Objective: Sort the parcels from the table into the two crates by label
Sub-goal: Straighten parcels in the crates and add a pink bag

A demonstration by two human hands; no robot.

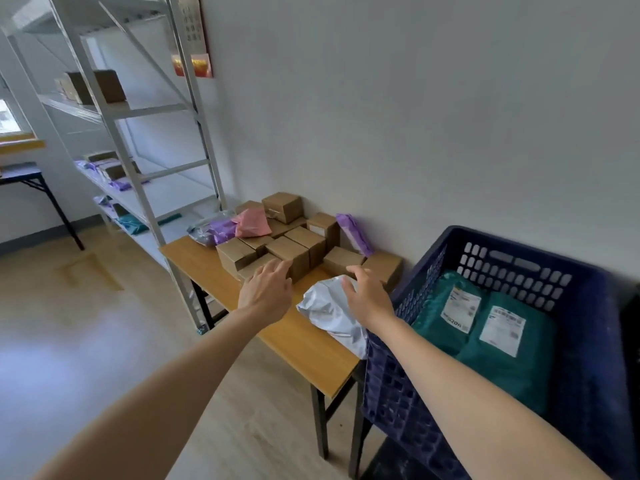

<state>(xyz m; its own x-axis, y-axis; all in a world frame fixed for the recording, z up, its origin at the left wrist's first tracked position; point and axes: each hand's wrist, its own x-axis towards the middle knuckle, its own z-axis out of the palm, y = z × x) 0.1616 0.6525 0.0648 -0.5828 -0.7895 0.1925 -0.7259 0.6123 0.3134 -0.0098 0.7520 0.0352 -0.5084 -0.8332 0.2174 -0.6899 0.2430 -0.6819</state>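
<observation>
A wooden table (294,344) carries several small cardboard boxes (291,252), a pink mailer bag (251,223), purple mailer bags (353,233) and a silver-grey mailer bag (329,313) near its front. My left hand (268,291) hovers open over the front boxes, fingertips at a box edge. My right hand (367,292) rests open on the far end of the silver-grey bag, fingers spread. A dark blue crate (398,393) stands to the right with two teal parcels (512,358) inside, labels up. Only one crate is in view.
A white metal shelf rack (145,140) with boxes and bags stands left of the table against the wall. A dark folding table (38,188) is at far left. Wooden floor lies in front of the table.
</observation>
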